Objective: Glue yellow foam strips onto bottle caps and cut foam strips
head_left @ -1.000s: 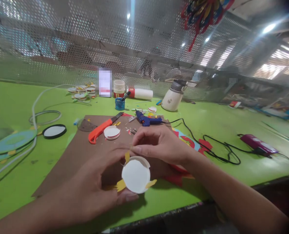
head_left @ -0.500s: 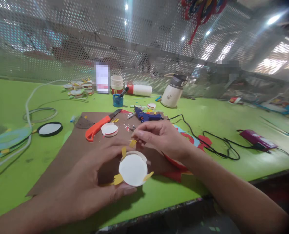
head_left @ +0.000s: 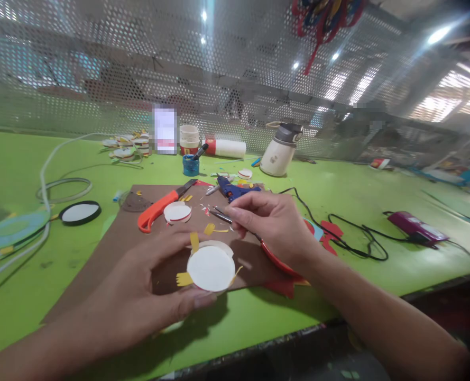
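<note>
My left hand (head_left: 139,301) is closed around a small white paper cup (head_left: 210,267), tipped with its round base toward me. Yellow paper bits stick out around its rim. My right hand (head_left: 270,222) sits just beyond the cup, its fingertips pinched on a thin metal tool (head_left: 220,214) whose points lie on the brown board (head_left: 111,254). A loose yellow paper piece (head_left: 209,228) lies on the board between the cup and that tool. Something red curves out from under my right wrist.
On the board lie an orange utility knife (head_left: 155,211), a white ring-edged disc (head_left: 178,212) and a blue glue gun (head_left: 235,189). A blue pot (head_left: 191,166), a white flask (head_left: 279,152), a black cord (head_left: 349,238), a purple device (head_left: 415,227) and a black-rimmed disc (head_left: 80,212) lie on the green table.
My right hand lifted off the cup rim with a yellow piece, left it on the board, and moved up to the metal tool. The left hand and cup shifted slightly left.
</note>
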`<state>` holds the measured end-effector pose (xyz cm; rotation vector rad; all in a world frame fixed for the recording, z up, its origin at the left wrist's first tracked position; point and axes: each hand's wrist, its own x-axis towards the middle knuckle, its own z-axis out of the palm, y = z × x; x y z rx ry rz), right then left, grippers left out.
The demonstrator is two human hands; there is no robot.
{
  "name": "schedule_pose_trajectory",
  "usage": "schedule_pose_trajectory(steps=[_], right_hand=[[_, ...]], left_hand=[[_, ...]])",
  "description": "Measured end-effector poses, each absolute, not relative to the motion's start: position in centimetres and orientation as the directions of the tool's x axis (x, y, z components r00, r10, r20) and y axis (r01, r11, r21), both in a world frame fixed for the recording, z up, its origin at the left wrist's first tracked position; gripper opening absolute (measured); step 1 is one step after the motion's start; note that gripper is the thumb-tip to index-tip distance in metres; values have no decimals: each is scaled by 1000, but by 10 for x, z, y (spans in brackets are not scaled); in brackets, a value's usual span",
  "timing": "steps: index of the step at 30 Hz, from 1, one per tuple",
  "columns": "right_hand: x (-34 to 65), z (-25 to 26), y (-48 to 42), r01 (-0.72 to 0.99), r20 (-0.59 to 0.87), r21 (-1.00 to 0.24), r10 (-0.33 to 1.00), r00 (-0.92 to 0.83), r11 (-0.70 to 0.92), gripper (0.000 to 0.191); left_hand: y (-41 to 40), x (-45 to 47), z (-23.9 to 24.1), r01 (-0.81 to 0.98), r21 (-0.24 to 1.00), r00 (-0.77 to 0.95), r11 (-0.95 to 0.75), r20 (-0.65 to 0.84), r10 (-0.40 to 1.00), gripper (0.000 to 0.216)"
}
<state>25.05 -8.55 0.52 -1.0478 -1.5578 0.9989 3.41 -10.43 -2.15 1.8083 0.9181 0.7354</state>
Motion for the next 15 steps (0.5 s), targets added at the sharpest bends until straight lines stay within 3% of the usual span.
schedule_pose_trajectory(steps=[3,7,11,15], right_hand=[[251,4,-83,103,291,-946,945,-147,307,20],[250,2,-79,96,239,-961,956,-171,258,43],[248,5,-80,214,184,-945,941,-285,249,20],[248,6,-82,273,98,-936,910,-402,221,10]], left_hand=[[-106,35,-19,266,932,497,-245,85,863,54],[-103,34,-22,251,940,526,-230,67,848,56],[-100,32,-26,232,935,579,-269,89,810,51],[-99,32,-27,280,888,602,-364,132,787,49]])
